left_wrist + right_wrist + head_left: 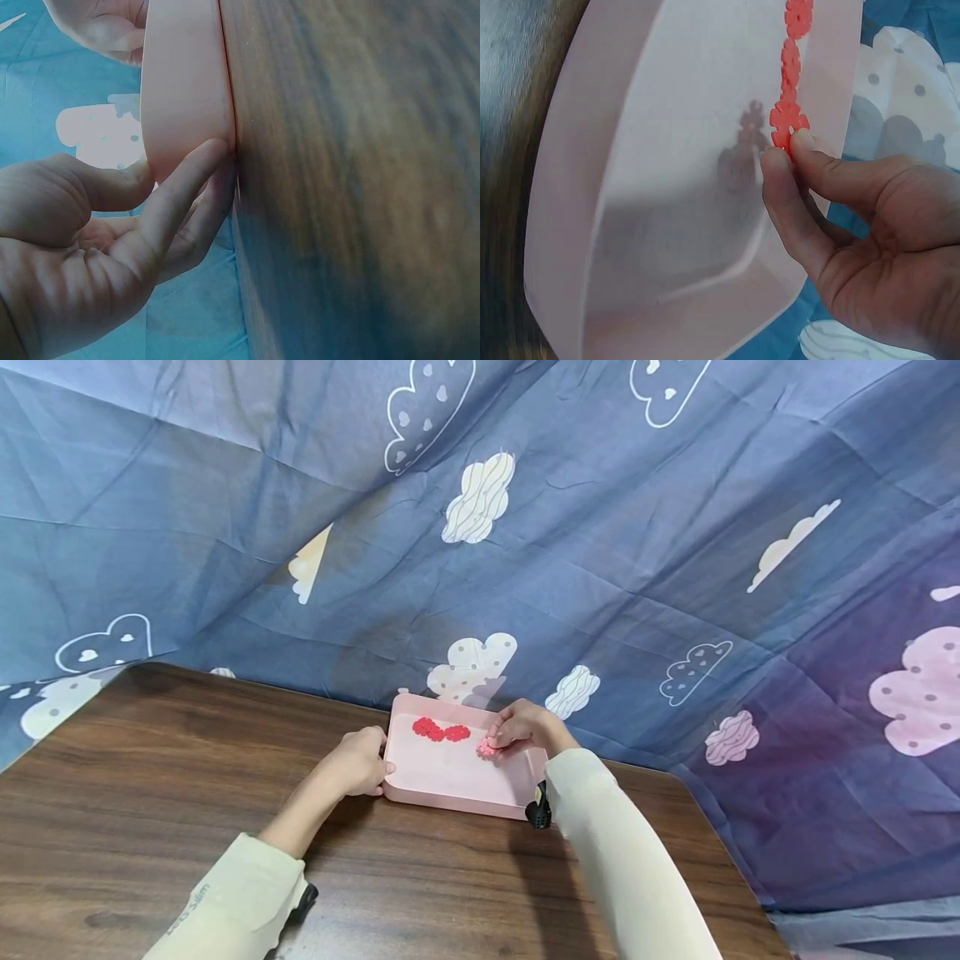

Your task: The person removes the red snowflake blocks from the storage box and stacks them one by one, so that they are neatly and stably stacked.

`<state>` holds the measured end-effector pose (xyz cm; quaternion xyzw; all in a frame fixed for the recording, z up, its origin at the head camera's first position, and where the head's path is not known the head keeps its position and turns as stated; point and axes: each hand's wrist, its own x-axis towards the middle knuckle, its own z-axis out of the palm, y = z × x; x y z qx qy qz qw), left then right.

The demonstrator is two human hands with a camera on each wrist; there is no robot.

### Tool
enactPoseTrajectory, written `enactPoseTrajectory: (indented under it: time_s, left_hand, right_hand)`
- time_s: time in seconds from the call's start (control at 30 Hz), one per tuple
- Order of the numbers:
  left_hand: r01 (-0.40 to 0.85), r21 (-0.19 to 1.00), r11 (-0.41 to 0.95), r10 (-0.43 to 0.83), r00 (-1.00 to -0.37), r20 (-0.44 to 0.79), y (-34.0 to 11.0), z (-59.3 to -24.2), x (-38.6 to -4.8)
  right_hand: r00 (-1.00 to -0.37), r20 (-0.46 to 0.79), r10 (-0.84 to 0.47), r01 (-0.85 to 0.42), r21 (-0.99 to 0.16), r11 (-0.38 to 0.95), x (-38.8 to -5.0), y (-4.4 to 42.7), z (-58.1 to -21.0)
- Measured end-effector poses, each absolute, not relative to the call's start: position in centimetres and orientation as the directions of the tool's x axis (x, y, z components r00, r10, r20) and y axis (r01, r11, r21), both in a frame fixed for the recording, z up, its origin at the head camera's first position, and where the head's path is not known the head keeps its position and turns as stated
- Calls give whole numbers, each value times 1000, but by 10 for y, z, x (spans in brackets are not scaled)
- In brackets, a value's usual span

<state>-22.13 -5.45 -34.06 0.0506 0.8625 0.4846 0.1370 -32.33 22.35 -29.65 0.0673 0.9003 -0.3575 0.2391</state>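
Observation:
A shallow pink tray (457, 802) stands on the wooden table. My left hand (360, 762) grips its left side, the thumb at the rim and the fingers (196, 161) against the outer wall. Over the tray's right part, my right hand (521, 727) pinches a red-pink, notched flower-shaped plastic disc (784, 120) between thumb and fingertips. Several red discs (429, 729) of the same sort lie together in the tray, towards its back left. In the right wrist view the held disc casts a shadow on the tray floor.
Dark wood table (187, 777) surrounds the tray at the front and sides. A blue cloth (337, 568) with printed clouds hangs right behind the tray's back edge and continues along the right.

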Motion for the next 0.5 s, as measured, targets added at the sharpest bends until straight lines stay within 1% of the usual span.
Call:
enactPoseTrajectory:
  time_s: [0.33, 0.5]
  left_hand:
    - [-38, 849, 527, 227, -956, -184, -55, -341, -222]
    - [-35, 846, 532, 232, -955, -185, -55, -340, -222]
  right_hand:
    - [-886, -464, -29, 272, -569, 776, -315, 248, -279]
    - [-875, -484, -10, 316, -586, 746, -314, 267, -273]
